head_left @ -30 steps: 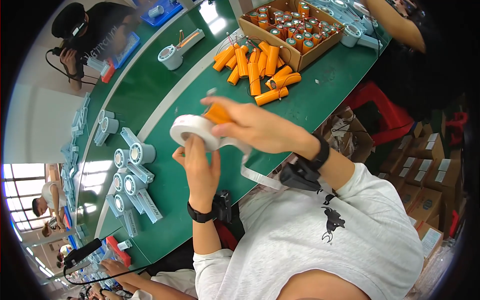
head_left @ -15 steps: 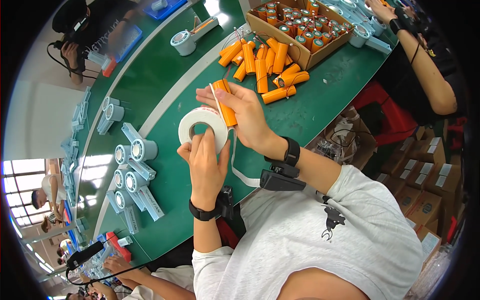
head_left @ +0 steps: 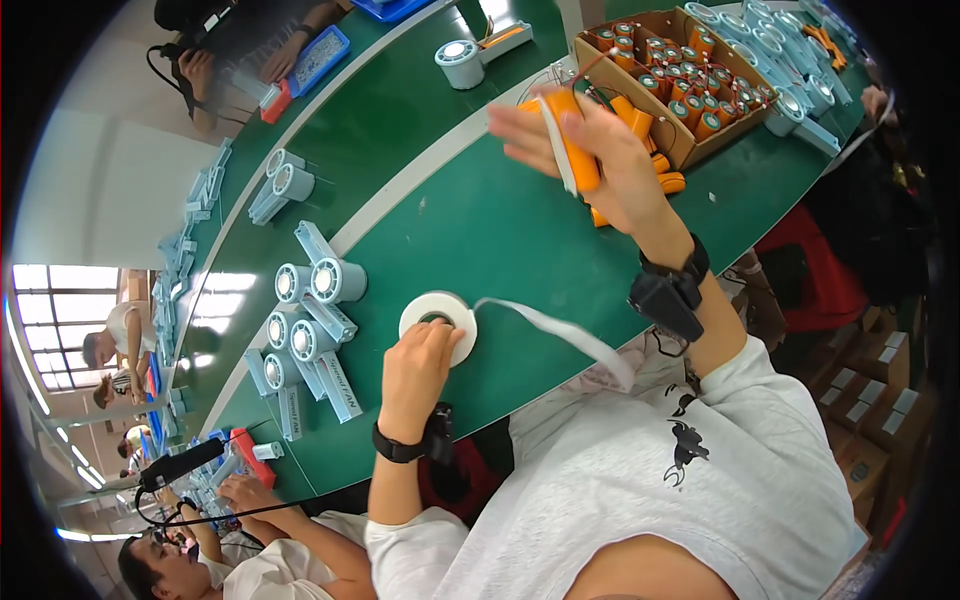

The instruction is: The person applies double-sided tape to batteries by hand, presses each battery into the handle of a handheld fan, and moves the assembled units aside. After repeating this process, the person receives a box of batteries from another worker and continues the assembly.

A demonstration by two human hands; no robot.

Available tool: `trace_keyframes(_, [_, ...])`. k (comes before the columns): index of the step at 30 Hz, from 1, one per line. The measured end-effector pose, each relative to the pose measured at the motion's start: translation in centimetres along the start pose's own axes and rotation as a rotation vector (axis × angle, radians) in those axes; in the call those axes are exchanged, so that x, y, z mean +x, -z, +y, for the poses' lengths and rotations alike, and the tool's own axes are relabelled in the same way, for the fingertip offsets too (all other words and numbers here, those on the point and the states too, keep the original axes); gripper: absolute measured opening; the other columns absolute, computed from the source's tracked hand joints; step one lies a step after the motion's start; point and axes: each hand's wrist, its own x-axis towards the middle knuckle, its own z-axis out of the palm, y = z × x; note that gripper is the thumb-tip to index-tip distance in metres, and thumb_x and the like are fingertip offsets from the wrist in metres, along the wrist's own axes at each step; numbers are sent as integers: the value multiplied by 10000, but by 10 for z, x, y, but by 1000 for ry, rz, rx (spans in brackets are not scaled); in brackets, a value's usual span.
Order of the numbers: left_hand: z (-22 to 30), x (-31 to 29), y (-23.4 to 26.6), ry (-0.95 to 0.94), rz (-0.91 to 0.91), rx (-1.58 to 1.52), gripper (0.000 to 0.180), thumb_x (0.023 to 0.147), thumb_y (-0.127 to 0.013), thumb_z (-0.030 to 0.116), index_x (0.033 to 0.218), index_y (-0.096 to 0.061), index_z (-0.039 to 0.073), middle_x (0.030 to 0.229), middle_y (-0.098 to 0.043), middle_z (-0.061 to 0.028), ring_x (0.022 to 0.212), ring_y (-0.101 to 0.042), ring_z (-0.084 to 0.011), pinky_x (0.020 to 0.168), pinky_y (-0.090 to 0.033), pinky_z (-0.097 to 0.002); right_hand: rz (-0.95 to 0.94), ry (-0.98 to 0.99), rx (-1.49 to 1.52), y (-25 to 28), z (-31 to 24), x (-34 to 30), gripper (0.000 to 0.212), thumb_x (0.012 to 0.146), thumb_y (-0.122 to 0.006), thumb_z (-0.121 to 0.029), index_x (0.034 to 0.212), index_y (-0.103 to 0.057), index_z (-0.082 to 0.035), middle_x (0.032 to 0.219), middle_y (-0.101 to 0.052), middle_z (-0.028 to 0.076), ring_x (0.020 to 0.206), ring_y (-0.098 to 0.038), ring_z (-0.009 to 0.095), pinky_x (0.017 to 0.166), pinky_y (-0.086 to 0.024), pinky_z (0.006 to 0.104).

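My left hand is closed on a roll of white tape, its fingertips in the core hole, at the green table. A loose white strip trails from the roll toward my shirt. Farther right and higher, my right hand holds an orange cylindrical battery under the thumb, the other fingers stretched out and blurred. A white strip runs along the battery's left side. Behind this hand lie more orange batteries, partly hidden by it.
A cardboard box packed with orange batteries stands at the far right, beside many light-blue fan bodies. Several light-blue handheld fans lie left of the roll. Co-workers sit across the table and at lower left, near a red tray.
My right hand has carried the battery up and right, away from the tape roll. My left hand keeps the roll, now lower at the table. The view has shifted.
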Motion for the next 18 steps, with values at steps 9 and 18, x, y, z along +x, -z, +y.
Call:
trace_keyframes(9, [-143, 154, 115, 17, 336, 481, 633, 572, -764, 37, 1156, -525, 81, 1224, -492, -169, 1118, -461, -332, 903, -393, -396, -77, -72, -277, 25, -2, -14, 353, 793, -649, -208, 1053, -538, 4, 1131, -542, 195, 1067, -540, 281, 926, -417, 355])
trace_keyframes(18, [-336, 255, 99, -12, -194, 240, 914, 374, -850, 228, 1213, -499, 139, 1310, -341, -169, 1186, -339, -385, 1000, -314, -428, 9, -203, -102, 20, -14, -24, 285, 738, -691, -184, 933, -592, -1, 816, -622, 100, 804, -618, 217, 724, -485, 315])
